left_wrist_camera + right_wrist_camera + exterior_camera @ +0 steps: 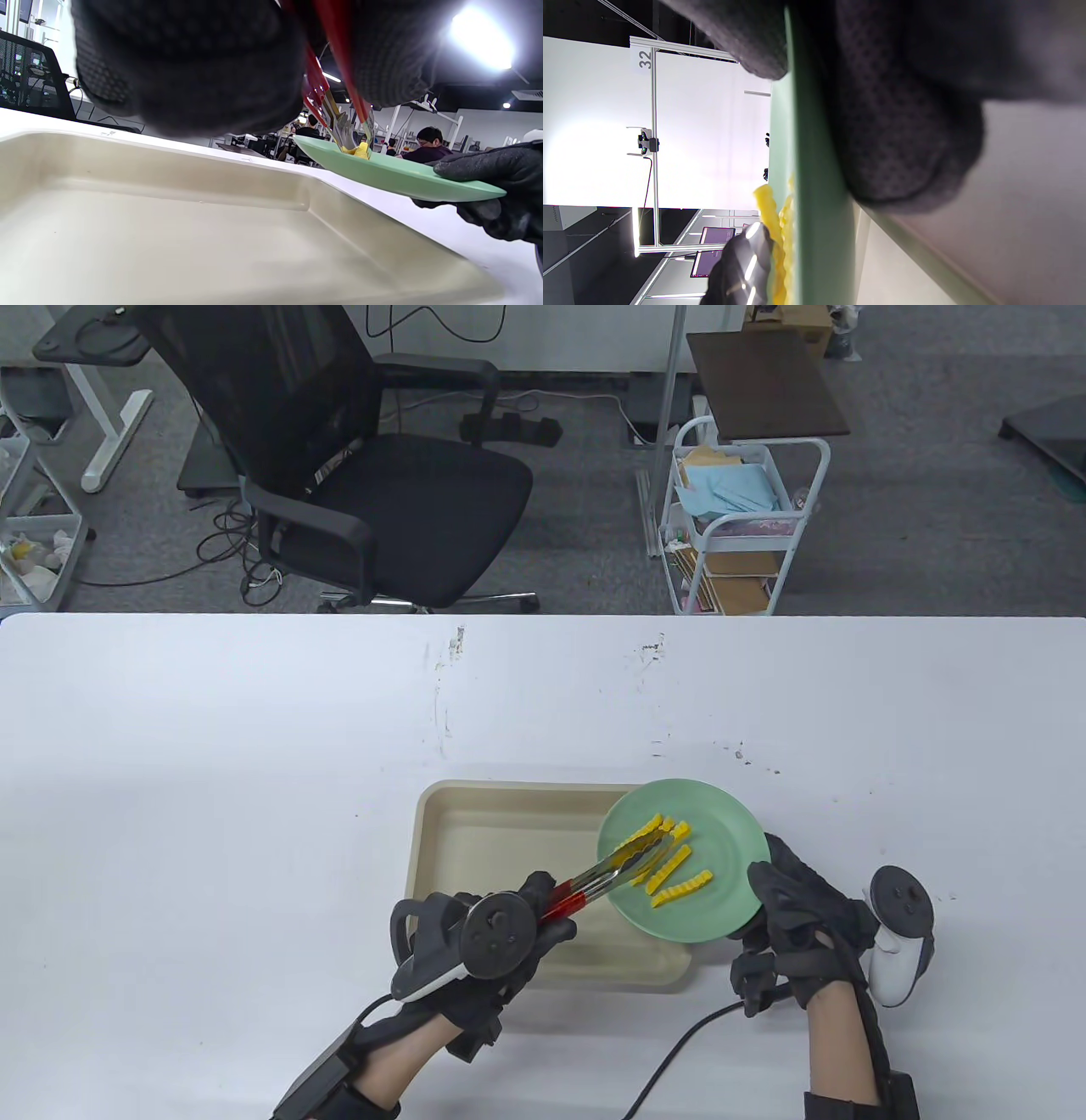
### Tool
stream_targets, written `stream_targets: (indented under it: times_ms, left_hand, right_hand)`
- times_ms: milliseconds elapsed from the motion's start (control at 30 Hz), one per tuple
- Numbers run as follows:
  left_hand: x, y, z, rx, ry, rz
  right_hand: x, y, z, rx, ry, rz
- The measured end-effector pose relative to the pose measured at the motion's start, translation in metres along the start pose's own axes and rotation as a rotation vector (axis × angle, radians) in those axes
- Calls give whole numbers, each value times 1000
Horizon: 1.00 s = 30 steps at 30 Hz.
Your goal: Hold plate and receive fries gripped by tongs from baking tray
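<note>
Two gloved hands work at the near edge of a white table, each with a tracker strapped to its back. On the left, the left hand sits over the near half of a beige baking tray, fingers wrapped around the red handles of a pair of tongs. The tongs reach toward two o'clock, metal arms drawn close together, their tips lying among the fries on the plate. In the left wrist view the tips press onto a yellow fry at the plate's surface, and the tray below shows a bare, pale floor.

At centre, the tray lies flat on the table, its right end partly covered by a green plate. The round, shallow plate is lifted off the table and tilted, its far rim higher than the near rim in the left wrist view. It overhangs the tray's right side. Several crinkle-cut yellow fries lie scattered near the plate's middle, some at the tong tips at ten o'clock, others loose toward five o'clock.

To the right, the right hand grips the plate at its five o'clock rim, thumb on top of the edge and fingers beneath, as the wrist views confirm. Its forearm enters from the bottom edge, tracker facing up and to the right.
</note>
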<state>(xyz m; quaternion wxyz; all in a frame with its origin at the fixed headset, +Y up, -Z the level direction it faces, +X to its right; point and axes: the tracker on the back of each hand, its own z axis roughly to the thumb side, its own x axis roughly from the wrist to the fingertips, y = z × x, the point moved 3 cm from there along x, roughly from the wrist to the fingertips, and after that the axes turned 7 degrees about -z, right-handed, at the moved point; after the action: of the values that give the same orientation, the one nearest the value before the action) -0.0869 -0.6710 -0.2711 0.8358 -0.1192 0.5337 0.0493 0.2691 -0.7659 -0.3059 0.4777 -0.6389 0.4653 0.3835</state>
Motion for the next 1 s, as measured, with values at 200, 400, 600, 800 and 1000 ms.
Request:
stream_targets:
  times_ms: [200, 400, 600, 800, 1000]
  left_hand:
    - [0, 0, -1, 6, -3, -1]
    - [-11, 7, -14, -52, -1, 48]
    - [-32, 25, -76, -229, 110, 201]
    - [-66, 35, -173, -132, 425, 213]
    - [-84, 11, -245, -221, 632, 125]
  right_hand:
    - [0, 1, 0, -7, 3, 2]
    - [0, 0, 0, -3, -3, -3]
    - [0, -1, 0, 0, 0, -7]
    - [0, -2, 0, 1, 1, -11]
    - [-1, -3, 0, 0, -3, -13]
